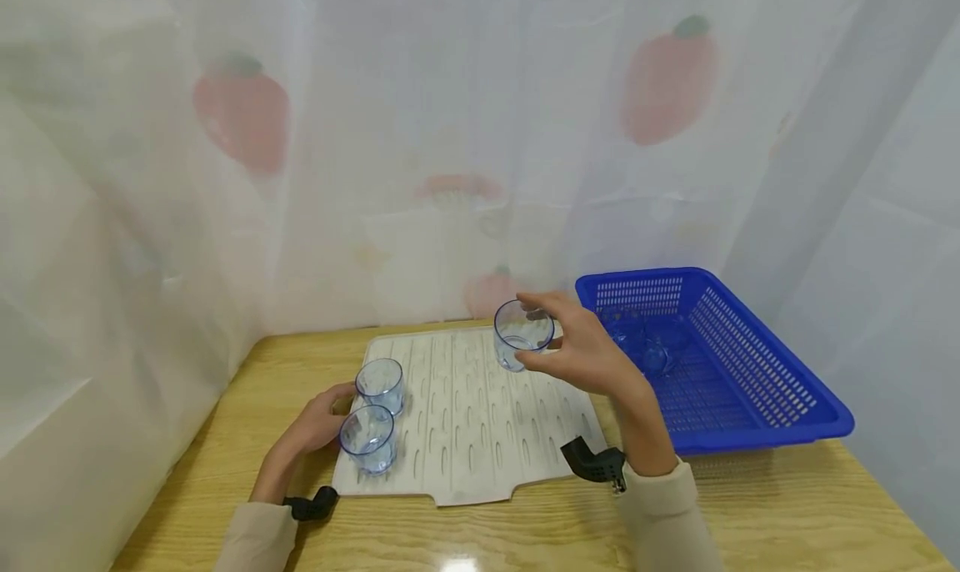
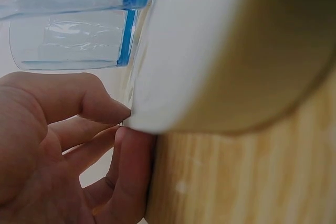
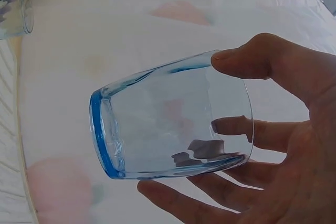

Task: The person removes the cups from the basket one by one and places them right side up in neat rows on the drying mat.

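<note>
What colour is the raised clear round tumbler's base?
Blue; the tumbler shows its base best in the right wrist view.

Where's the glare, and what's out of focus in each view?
Head: small white glare spot on the table at the bottom edge, prints on the curtain hazy; left wrist: mat badly out of focus, table grain soft too; right wrist: held glass fairly crisp, curtain prints behind it blurred.
</note>
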Motion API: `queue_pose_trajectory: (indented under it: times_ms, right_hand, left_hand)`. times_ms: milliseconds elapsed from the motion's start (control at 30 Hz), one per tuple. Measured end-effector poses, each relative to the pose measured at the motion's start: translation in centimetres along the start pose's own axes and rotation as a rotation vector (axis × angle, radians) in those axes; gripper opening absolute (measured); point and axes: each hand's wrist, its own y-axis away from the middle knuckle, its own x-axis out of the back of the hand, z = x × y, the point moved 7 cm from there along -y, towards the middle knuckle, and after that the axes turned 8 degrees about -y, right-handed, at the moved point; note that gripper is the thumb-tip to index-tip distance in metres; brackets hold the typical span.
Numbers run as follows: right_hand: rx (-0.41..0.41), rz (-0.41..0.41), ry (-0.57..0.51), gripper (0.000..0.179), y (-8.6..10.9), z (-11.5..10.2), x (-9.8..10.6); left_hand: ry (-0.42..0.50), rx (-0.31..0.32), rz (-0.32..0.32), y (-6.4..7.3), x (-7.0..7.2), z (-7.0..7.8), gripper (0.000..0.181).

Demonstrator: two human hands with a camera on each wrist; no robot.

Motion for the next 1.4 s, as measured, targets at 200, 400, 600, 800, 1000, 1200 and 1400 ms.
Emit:
queue_pose_trajectory:
  times_ms: [200,400,600,800,1000,1200,1400]
  right_hand:
    - [0.014,-0.013,-0.021,0.072,-0.5,-0.2,-1.0]
    - [0.007,-0.012,-0.044,0.071,-1.2,0.0,-2.1]
    - [0.006,-0.01,-0.08,0.071,-2.2,0.5,-3.8]
    - [0.006,-0.019,-0.12,0.071,-3.2,1.0,-5.7]
    - [-0.023,-0.014,-0.122,0.071,-4.0,1.5,-7.6]
    - [-0.02,0.032,-0.095,0.071,-4.6,2.1,-9.1]
    - [-0.061,0.048,-0.091,0.072,-5.0,3.1,-10.7]
  left_hand:
    - [-0.004,-0.008,0.006,0.0,-0.1,0.0,0.055]
    - [0.003,-0.012,0.002,0.0,0.0,0.2,0.055]
    - [-0.01,-0.009,0.0,0.0,0.0,0.2,0.056]
    - [-0.011,0.001,-0.006,0.0,0.0,0.2,0.056]
    - [-0.004,0.006,-0.006,0.0,0.0,0.1,0.057]
    - [-0.004,0.004,-0.002,0.0,0.0,0.2,0.056]
    - [-0.008,-0.008,0.0,0.0,0.1,0.2,0.056]
